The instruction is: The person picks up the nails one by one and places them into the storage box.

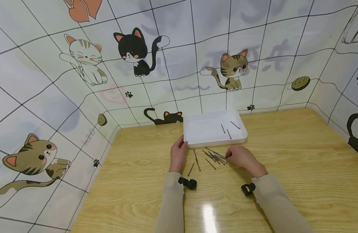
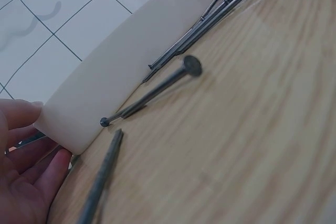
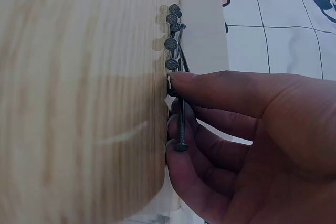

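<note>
A shallow white tray [image 1: 215, 142] lies on the table, with 3 dark nails [image 1: 229, 134] inside it. At its front left corner my left hand [image 1: 178, 157] grips the tray; the left wrist view shows the thumb [image 2: 21, 113] on the front wall and the fingers round the corner. A loose pile of nails [image 1: 216, 157] lies before the tray, heads towards me. My right hand [image 1: 243, 158] is at the pile's right end, low over the table. In the right wrist view, its thumb and fingers pinch a nail [image 3: 181, 121], whose flat head sticks out below the thumb.
Several separate nails, among them one nail [image 1: 191, 169] near my left wrist, lie left of the pile on the wooden table [image 1: 132, 181]. A wall sheet [image 1: 184, 68] with cat drawings stands behind the tray and along both sides.
</note>
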A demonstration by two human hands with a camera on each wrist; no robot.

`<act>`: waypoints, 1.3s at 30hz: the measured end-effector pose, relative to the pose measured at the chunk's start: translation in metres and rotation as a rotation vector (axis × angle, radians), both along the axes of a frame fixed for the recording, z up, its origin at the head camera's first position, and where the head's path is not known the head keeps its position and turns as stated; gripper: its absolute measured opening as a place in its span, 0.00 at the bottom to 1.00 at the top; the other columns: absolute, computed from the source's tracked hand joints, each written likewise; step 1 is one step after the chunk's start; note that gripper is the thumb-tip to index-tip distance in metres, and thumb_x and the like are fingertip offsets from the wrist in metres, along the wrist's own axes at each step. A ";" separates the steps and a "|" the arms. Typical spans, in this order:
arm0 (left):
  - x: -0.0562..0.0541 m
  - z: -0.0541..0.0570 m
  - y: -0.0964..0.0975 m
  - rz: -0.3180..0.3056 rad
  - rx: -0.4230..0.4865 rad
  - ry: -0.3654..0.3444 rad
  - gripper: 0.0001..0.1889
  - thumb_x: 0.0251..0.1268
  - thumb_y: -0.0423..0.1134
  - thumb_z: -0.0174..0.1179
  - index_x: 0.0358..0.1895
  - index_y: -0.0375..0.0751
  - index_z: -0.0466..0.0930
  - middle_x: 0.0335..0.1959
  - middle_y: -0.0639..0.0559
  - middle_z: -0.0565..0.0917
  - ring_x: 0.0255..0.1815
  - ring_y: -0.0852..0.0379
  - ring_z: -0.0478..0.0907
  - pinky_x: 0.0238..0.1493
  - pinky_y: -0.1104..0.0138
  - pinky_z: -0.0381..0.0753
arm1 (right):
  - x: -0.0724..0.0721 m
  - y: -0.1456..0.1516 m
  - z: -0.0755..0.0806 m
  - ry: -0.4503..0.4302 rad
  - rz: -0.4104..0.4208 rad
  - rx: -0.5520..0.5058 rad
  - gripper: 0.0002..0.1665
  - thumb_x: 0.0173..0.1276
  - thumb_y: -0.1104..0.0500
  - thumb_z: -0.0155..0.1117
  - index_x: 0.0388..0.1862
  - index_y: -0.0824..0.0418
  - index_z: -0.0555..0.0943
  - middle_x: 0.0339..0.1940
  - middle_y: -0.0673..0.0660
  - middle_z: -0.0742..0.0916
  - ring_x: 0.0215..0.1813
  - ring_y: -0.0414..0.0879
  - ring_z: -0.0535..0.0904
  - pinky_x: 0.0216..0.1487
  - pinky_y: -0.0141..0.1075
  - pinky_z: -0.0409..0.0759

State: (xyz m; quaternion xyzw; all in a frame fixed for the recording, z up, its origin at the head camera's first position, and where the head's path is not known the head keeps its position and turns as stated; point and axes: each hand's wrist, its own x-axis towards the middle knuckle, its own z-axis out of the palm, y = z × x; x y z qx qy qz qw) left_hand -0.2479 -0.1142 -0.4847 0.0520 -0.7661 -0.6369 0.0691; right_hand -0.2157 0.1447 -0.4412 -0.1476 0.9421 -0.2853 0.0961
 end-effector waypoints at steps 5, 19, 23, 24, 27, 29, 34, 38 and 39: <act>-0.001 0.000 0.000 -0.005 0.002 0.018 0.23 0.64 0.44 0.52 0.63 0.49 0.66 0.58 0.56 0.71 0.57 0.61 0.67 0.57 0.64 0.65 | 0.000 0.001 0.004 0.009 0.009 0.007 0.03 0.55 0.62 0.64 0.30 0.59 0.82 0.29 0.51 0.83 0.29 0.43 0.74 0.31 0.39 0.72; 0.000 -0.004 -0.001 0.007 0.009 0.003 0.22 0.64 0.44 0.52 0.62 0.52 0.67 0.58 0.55 0.71 0.57 0.60 0.67 0.57 0.63 0.65 | 0.000 0.002 0.002 0.023 0.078 0.014 0.04 0.57 0.64 0.62 0.31 0.59 0.83 0.31 0.51 0.83 0.35 0.46 0.76 0.39 0.44 0.73; 0.000 -0.003 -0.001 0.007 -0.001 0.000 0.22 0.64 0.45 0.52 0.62 0.52 0.67 0.58 0.56 0.71 0.57 0.61 0.67 0.56 0.64 0.66 | 0.000 0.003 0.004 0.034 0.082 0.024 0.07 0.58 0.66 0.59 0.35 0.62 0.82 0.35 0.56 0.83 0.39 0.51 0.77 0.41 0.46 0.73; 0.000 -0.002 -0.001 0.007 -0.004 -0.001 0.23 0.64 0.45 0.52 0.62 0.51 0.67 0.58 0.55 0.71 0.57 0.61 0.67 0.56 0.64 0.66 | 0.000 0.004 0.004 0.037 0.084 0.033 0.08 0.58 0.67 0.58 0.37 0.64 0.81 0.36 0.57 0.83 0.40 0.52 0.76 0.42 0.46 0.73; 0.000 -0.001 -0.001 0.006 -0.007 -0.003 0.23 0.64 0.45 0.52 0.62 0.51 0.66 0.58 0.55 0.71 0.57 0.61 0.67 0.56 0.64 0.65 | -0.001 0.005 0.005 0.023 0.085 0.049 0.13 0.58 0.68 0.55 0.43 0.67 0.79 0.38 0.59 0.82 0.41 0.53 0.76 0.41 0.45 0.73; 0.000 0.000 -0.002 0.006 -0.007 0.004 0.23 0.64 0.45 0.52 0.63 0.50 0.66 0.58 0.55 0.71 0.57 0.60 0.67 0.56 0.64 0.65 | -0.001 0.005 0.006 0.007 0.086 0.050 0.17 0.58 0.69 0.53 0.47 0.69 0.76 0.38 0.60 0.81 0.40 0.51 0.75 0.38 0.43 0.73; 0.000 0.002 -0.002 0.000 -0.019 0.031 0.23 0.64 0.44 0.52 0.62 0.49 0.66 0.59 0.56 0.71 0.57 0.59 0.67 0.56 0.64 0.66 | -0.001 0.008 0.011 -0.052 0.081 -0.011 0.23 0.55 0.70 0.49 0.53 0.69 0.72 0.34 0.58 0.80 0.28 0.45 0.72 0.28 0.36 0.70; 0.001 0.002 -0.002 -0.010 -0.029 0.040 0.23 0.64 0.43 0.52 0.62 0.48 0.66 0.59 0.56 0.70 0.57 0.60 0.67 0.56 0.65 0.66 | -0.001 0.011 0.015 -0.082 0.058 -0.094 0.22 0.58 0.70 0.49 0.53 0.68 0.72 0.30 0.56 0.78 0.22 0.43 0.70 0.24 0.35 0.68; 0.002 0.002 -0.002 -0.011 -0.031 0.040 0.23 0.64 0.43 0.52 0.62 0.48 0.66 0.59 0.57 0.70 0.57 0.61 0.67 0.55 0.65 0.66 | -0.002 0.012 0.016 -0.085 0.053 -0.117 0.21 0.59 0.70 0.49 0.53 0.68 0.71 0.30 0.57 0.78 0.22 0.44 0.71 0.23 0.35 0.69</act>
